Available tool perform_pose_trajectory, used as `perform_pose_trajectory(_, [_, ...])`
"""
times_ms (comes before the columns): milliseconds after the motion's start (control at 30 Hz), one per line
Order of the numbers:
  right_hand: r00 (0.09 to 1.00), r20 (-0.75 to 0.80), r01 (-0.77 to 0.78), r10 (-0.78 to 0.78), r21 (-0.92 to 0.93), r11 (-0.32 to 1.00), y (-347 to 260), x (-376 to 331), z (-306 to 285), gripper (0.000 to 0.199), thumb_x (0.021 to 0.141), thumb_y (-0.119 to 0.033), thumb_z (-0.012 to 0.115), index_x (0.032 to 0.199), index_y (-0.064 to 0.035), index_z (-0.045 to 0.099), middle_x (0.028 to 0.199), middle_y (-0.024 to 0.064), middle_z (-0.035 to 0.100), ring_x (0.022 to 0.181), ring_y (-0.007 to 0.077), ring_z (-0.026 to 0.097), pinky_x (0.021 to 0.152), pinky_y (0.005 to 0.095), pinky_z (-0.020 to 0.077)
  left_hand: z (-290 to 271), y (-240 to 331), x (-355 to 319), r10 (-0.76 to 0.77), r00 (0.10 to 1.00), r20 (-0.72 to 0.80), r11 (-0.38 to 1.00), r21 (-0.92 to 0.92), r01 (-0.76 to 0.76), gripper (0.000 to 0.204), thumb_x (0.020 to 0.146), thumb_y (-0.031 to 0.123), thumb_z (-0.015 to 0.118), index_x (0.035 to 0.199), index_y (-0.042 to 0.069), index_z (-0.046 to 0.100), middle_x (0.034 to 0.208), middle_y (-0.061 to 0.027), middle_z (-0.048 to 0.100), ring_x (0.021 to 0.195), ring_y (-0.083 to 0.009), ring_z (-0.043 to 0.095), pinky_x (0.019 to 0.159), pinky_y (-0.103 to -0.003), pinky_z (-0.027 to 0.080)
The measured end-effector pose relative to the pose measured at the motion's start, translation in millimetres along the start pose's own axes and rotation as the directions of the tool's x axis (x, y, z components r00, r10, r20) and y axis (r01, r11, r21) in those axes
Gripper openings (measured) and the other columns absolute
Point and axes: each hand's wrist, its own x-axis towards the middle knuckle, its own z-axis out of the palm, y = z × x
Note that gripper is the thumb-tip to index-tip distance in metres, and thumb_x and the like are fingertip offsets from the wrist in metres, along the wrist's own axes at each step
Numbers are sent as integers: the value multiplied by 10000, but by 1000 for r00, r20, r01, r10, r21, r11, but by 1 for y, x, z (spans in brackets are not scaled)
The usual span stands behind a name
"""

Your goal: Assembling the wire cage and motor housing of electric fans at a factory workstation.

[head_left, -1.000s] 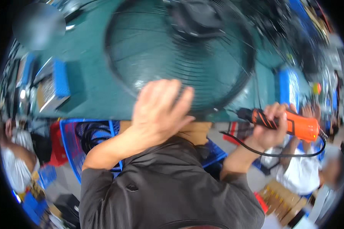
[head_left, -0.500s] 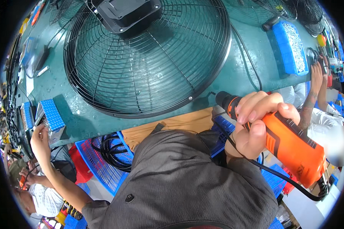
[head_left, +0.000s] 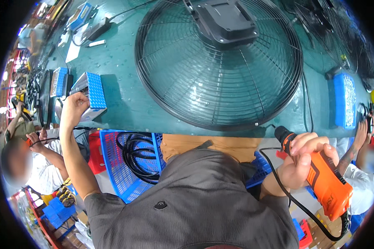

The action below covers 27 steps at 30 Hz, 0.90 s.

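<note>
My right hand (head_left: 297, 164) is wrapped around an orange and black corded electric screwdriver (head_left: 329, 184), its thin bit pointing up and left toward the table edge. At the left, my left hand (head_left: 74, 108) is at a blue patterned box (head_left: 96, 93) of small metal parts, seemingly screws. Its fingers are curled together at the opening; the fingertips and anything between them are hidden. Between my hands, a large round black wire fan guard (head_left: 203, 95) lies on the green table (head_left: 116, 95), with a dark motor housing (head_left: 226, 25) at its centre.
A blue bin (head_left: 345, 101) of small pale parts stands at the right. Below the table edge, a blue basket (head_left: 114, 166) holds coiled black hose or cable (head_left: 139, 155). More fan guards (head_left: 320, 25) lie far right. People work on both sides; a black cord trails from the screwdriver.
My view has swung left, so the fan guard appears further right. My left hand has moved from the box's near side up over its opening. The right hand still holds the screwdriver.
</note>
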Motion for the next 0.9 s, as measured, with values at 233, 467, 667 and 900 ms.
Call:
perform_pose_trajectory(233, [997, -13, -82, 82, 19, 996, -2, 11, 5, 453, 804, -90, 646, 1228, -32, 496, 725, 65, 459, 562, 165, 489, 546, 297, 444, -2, -14, -14, -68, 994, -81, 988, -141, 56, 49, 869, 32, 664, 875, 0, 627, 605, 61, 478, 555, -30, 402, 487, -236, 288])
perform_pose_trajectory(467, [944, 86, -330, 318, 230, 916, 0, 32, -23, 424, 847, -122, 609, 1231, 10, 486, 935, 112, 504, 668, 138, 504, 621, 270, 428, 15, 36, -32, -120, 822, -557, 891, -425, -158, 101, 939, 105, 623, 1002, 43, 672, 880, -37, 672, 748, -73, 580, 674, -210, 452])
perform_pose_trajectory(667, [674, 19, -738, 738, -24, 674, 22, 37, -44, 454, 881, -172, 650, 1261, -3, 467, 1434, 309, 423, 852, 202, 646, 622, 259, 533, 89, 120, 22, -105, 876, -470, 454, -806, -379, 235, 939, 203, 649, 1018, -17, 627, 1296, -207, 609, 1223, -254, 562, 1065, -367, 391])
perform_pose_trajectory(900, [608, 71, -788, 791, -66, 612, 25, 13, -39, 408, 897, -142, 645, 1243, 18, 499, 1179, 135, 610, 680, 103, 550, 575, 239, 475, 112, 170, 85, -214, 933, -289, 257, -938, -232, 176, 891, 170, 694, 956, 18, 636, 932, -103, 654, 979, -189, 607, 866, -319, 475])
